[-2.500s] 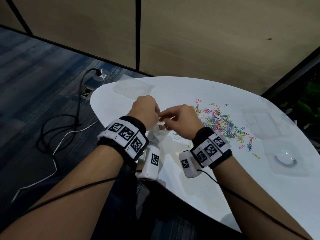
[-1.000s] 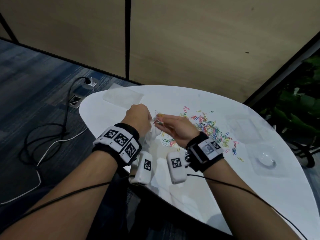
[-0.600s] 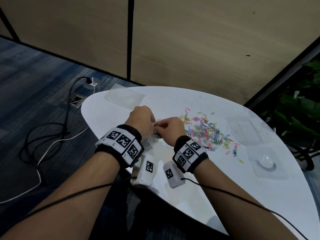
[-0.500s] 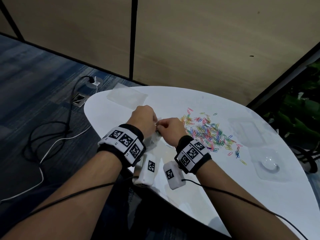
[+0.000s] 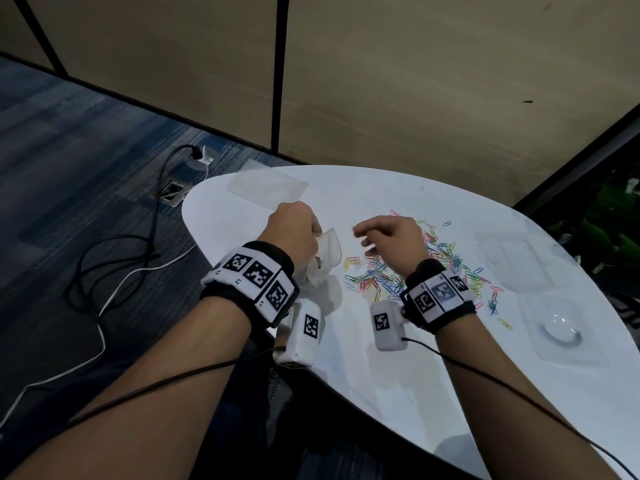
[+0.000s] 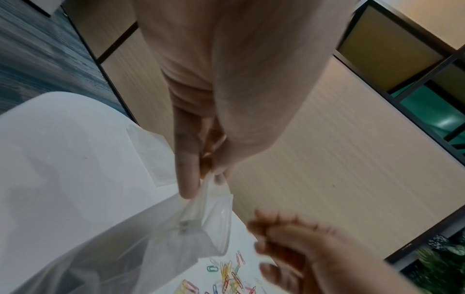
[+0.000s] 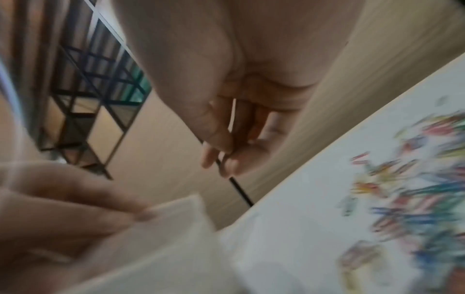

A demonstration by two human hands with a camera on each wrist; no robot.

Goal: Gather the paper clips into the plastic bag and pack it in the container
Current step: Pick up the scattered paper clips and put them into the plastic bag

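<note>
The thin clear plastic bag (image 6: 201, 224), limp and light, is pinched at its rim by the left hand (image 5: 292, 232) above the white oval table (image 5: 398, 358). The right hand (image 5: 393, 239), loosely curled and empty, hovers over the small slippery coloured paper clips (image 5: 440, 258), likely best taken in pinches.

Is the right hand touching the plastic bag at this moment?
Apart. In the left wrist view, bare table shows between the right hand and the plastic bag; only the left hand pinches the bag's top edge.
</note>
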